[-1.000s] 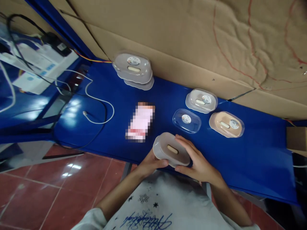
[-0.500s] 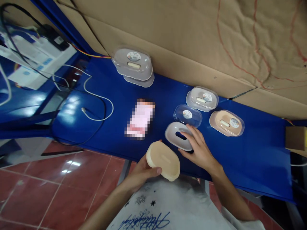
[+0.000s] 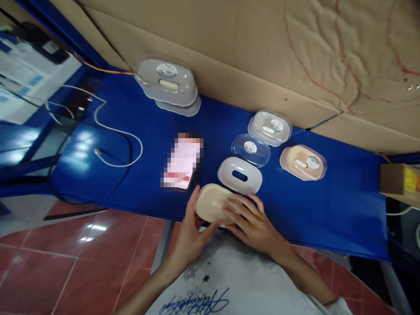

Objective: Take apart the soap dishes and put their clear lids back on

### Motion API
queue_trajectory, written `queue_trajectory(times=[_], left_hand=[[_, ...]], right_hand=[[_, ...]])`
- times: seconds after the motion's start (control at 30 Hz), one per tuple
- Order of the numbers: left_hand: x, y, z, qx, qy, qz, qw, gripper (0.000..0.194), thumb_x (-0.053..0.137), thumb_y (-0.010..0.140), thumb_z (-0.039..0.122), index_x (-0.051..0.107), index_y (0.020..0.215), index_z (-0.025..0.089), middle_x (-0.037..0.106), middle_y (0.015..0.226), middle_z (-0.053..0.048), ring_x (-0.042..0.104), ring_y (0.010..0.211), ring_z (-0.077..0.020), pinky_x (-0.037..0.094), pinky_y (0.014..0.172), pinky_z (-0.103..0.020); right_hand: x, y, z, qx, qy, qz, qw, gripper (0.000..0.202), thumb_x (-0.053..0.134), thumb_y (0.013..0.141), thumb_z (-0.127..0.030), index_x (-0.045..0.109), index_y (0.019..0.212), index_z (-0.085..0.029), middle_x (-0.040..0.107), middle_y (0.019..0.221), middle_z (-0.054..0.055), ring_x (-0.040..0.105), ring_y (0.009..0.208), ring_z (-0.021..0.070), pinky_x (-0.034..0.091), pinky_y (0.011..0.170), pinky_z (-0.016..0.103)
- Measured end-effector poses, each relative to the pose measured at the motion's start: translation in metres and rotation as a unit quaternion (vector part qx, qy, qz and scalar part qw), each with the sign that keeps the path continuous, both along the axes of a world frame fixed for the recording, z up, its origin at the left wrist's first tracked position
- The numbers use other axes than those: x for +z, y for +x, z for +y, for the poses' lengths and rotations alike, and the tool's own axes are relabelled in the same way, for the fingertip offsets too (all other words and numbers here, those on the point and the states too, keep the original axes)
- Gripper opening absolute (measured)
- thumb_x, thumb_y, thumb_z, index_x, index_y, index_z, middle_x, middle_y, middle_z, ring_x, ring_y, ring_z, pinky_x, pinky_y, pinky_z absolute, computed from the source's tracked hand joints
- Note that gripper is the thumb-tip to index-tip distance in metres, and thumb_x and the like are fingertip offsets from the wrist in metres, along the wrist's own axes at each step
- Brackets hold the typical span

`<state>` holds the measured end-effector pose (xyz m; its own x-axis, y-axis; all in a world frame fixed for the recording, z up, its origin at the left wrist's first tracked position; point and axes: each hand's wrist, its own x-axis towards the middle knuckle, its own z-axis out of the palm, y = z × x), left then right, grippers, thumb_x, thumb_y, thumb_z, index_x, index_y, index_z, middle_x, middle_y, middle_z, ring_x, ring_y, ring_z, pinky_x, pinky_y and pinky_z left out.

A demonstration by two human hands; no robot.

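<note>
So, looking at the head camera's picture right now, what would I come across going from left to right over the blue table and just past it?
White cable → phone → cream oval piece → grey lidded container → peach lidded container → cardboard box.

The oval container (image 3: 211,203) is plain cream, the slotted cover (image 3: 241,164) pale grey. The transparent lid (image 3: 254,157) bears a mostly white label (image 3: 250,147). One covered case (image 3: 302,152) is peach with a cream strip (image 3: 301,163). The bench (image 3: 328,218) is solid blue, the floor (image 3: 98,253) red with paler grid lines, the shirt (image 3: 256,275) whitish with blue script (image 3: 194,302) and a black star (image 3: 206,278).
</note>
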<state>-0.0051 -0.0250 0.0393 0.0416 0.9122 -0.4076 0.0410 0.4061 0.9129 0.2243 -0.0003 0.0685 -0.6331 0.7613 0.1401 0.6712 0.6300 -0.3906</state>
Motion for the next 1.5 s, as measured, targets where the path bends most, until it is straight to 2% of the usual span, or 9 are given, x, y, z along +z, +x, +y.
queue_trajectory(times=[0.17, 0.33, 0.47, 0.6, 0.73, 0.83, 1.03, 1.2, 1.5], left_hand=[[0.003, -0.017, -0.001, -0.077, 0.192, 0.267, 0.941, 0.076, 0.076, 0.098, 0.034, 0.04, 0.165, 0.033, 0.042, 0.171, -0.015, 0.047, 0.157, -0.0377, 0.049, 0.123, -0.06], [0.012, -0.023, -0.001, -0.055, 0.293, 0.308, 0.903, 0.052, 0.071, 0.099, 0.017, 0.06, 0.148, 0.028, 0.055, 0.16, -0.013, 0.058, 0.146, -0.0326, 0.056, 0.117, -0.052], [0.016, -0.029, -0.007, -0.027, 0.298, 0.276, 0.914, 0.027, 0.065, 0.099, 0.009, 0.073, 0.12, 0.024, 0.076, 0.117, -0.006, 0.075, 0.106, -0.0206, 0.064, 0.094, -0.036], [0.017, -0.036, -0.009, -0.008, 0.213, 0.265, 0.94, 0.014, 0.064, 0.102, 0.018, 0.076, 0.106, 0.023, 0.076, 0.095, -0.003, 0.074, 0.082, -0.0164, 0.061, 0.073, -0.028], [0.017, -0.038, -0.008, -0.033, 0.127, 0.257, 0.958, 0.027, 0.064, 0.103, 0.031, 0.073, 0.128, 0.023, 0.076, 0.111, -0.007, 0.078, 0.086, -0.0186, 0.065, 0.075, -0.032], [0.012, -0.036, -0.01, -0.07, 0.135, 0.273, 0.95, 0.04, 0.068, 0.101, 0.032, 0.067, 0.141, 0.027, 0.07, 0.131, -0.01, 0.078, 0.09, -0.0188, 0.066, 0.086, -0.038], [-0.005, -0.029, -0.018, -0.109, 0.16, 0.298, 0.935, 0.093, 0.078, 0.096, 0.035, 0.023, 0.171, 0.034, 0.052, 0.158, -0.019, 0.072, 0.12, -0.029, 0.066, 0.092, -0.044], [-0.011, -0.023, -0.009, -0.19, 0.251, 0.307, 0.898, 0.103, 0.076, 0.098, 0.03, 0.008, 0.175, 0.033, 0.048, 0.168, -0.022, 0.056, 0.148, -0.0385, 0.053, 0.111, -0.057], [-0.007, -0.014, 0.011, -0.256, 0.274, 0.315, 0.872, 0.109, 0.08, 0.09, 0.019, 0.011, 0.174, 0.031, 0.047, 0.17, -0.019, 0.054, 0.143, -0.0399, 0.044, 0.106, -0.052]], right_hand=[[-0.006, 0.003, 0.003, -0.006, 0.017, -0.004, 1.0, 0.037, 0.061, 0.109, -0.03, 0.063, 0.146, -0.023, 0.07, 0.15, 0.006, 0.058, 0.146, 0.0254, 0.032, 0.13, 0.053], [-0.007, 0.002, 0.001, -0.01, 0.029, -0.008, 0.999, 0.031, 0.062, 0.109, -0.035, 0.067, 0.138, -0.025, 0.072, 0.148, 0.005, 0.058, 0.144, 0.027, 0.031, 0.13, 0.054], [-0.011, 0.004, 0.003, -0.057, 0.035, 0.014, 0.998, 0.045, 0.065, 0.106, -0.033, 0.06, 0.15, -0.028, 0.068, 0.152, 0.008, 0.058, 0.145, 0.0296, 0.035, 0.126, 0.055], [-0.016, 0.007, 0.023, -0.137, 0.035, -0.012, 0.99, 0.056, 0.062, 0.107, -0.03, 0.049, 0.161, -0.034, 0.07, 0.15, 0.006, 0.062, 0.14, 0.0313, 0.036, 0.124, 0.055], [-0.011, 0.004, 0.032, -0.166, 0.075, 0.022, 0.983, 0.054, 0.059, 0.109, -0.02, 0.051, 0.159, -0.037, 0.082, 0.124, 0.002, 0.076, 0.11, 0.0247, 0.042, 0.116, 0.05], [-0.004, 0.003, 0.015, -0.14, 0.089, 0.058, 0.984, 0.065, 0.06, 0.107, -0.016, 0.043, 0.165, -0.04, 0.084, 0.12, -0.001, 0.078, 0.105, 0.0225, 0.044, 0.112, 0.047], [-0.008, 0.016, -0.03, -0.039, 0.059, 0.045, 0.996, 0.067, 0.065, 0.107, -0.018, 0.042, 0.166, -0.038, 0.085, 0.117, -0.005, 0.078, 0.101, 0.0199, 0.045, 0.108, 0.044], [-0.02, 0.021, -0.033, -0.01, 0.035, 0.038, 0.999, 0.061, 0.065, 0.107, -0.019, 0.048, 0.162, -0.039, 0.084, 0.12, -0.005, 0.077, 0.107, 0.0187, 0.043, 0.111, 0.043], [-0.011, 0.037, -0.032, 0.011, 0.041, 0.031, 0.999, 0.064, 0.065, 0.106, -0.016, 0.047, 0.163, -0.039, 0.085, 0.113, -0.006, 0.077, 0.103, 0.0186, 0.043, 0.11, 0.042]])
